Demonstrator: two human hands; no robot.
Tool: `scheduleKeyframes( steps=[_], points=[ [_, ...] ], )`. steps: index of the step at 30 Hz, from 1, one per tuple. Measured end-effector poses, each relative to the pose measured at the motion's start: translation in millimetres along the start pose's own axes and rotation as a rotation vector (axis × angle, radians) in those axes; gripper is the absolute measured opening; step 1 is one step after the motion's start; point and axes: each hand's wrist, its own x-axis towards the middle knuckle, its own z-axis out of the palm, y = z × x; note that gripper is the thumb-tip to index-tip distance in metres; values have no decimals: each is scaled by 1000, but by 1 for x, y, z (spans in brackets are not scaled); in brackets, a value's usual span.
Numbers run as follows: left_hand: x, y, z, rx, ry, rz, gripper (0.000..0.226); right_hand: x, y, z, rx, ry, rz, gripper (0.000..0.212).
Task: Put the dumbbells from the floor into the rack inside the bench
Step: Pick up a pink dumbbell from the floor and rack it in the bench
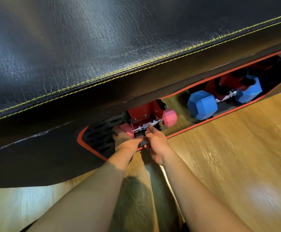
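Head view, left to right: left hand point(125, 138) cupped the pink dumbbell point(147, 126) by its left head; right hand point(154, 143), fingers pressed together, touched its chrome handle, seating it on the red rack point(144, 111). Far right, the blue dumbbell point(202, 104) already lay racked. Floor point(228, 156) showed none left.

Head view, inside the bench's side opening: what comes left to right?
Black slotted panel → left hand → right hand → pink dumbbell's right head → blue dumbbell's left head → its right head.
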Motion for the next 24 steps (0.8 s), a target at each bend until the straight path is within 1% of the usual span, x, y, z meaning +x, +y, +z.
scheduleKeyframes(
  steps=[2, 6, 9, 10, 13, 16, 18, 19, 20, 21, 22, 23, 24],
  points=[
    [6, 1, 4, 32, 3, 6, 106, -1, 0, -6, -45, -11, -16, 52],
    [11, -1, 8, 174, 24, 19, 93, 1, 4, -18, -139, -14, -74, 53],
    [13, -3, 13, 160, 47, -4, 82, 0, 3, -22, -171, -1, -98, 55],
    [13, -2, 13, 154, 56, -23, 82, -1, 2, -24, -160, 2, -101, 54],
    [11, -1, 16, 91, 100, -38, 91, -6, -3, -27, -135, 18, -112, 53],
    [3, 1, 22, 119, 195, 31, 98, -7, -6, -30, -113, 49, -151, 52],
    [-1, 3, 26, 158, 228, 63, 101, -6, -6, -34, -114, 93, -184, 47],
    [-2, 4, 27, 174, 226, 72, 102, -5, -6, -37, -110, 120, -194, 38],
    [-2, 5, 26, 186, 213, 74, 104, -6, -7, -39, -109, 154, -208, 25],
    [0, 6, 25, 203, 195, 78, 104, -5, -8, -43, -129, 214, -233, 15],
    [0, 6, 22, 233, 175, 83, 104, -3, -11, -48, -173, 291, -265, 16],
    [3, 4, 20, 282, 155, 97, 103, -1, -14, -53, -251, 360, -292, 22],
    [3, 3, 18, 345, 138, 124, 102, 0, -18, -58, -346, 405, -320, 34]
  ],
)
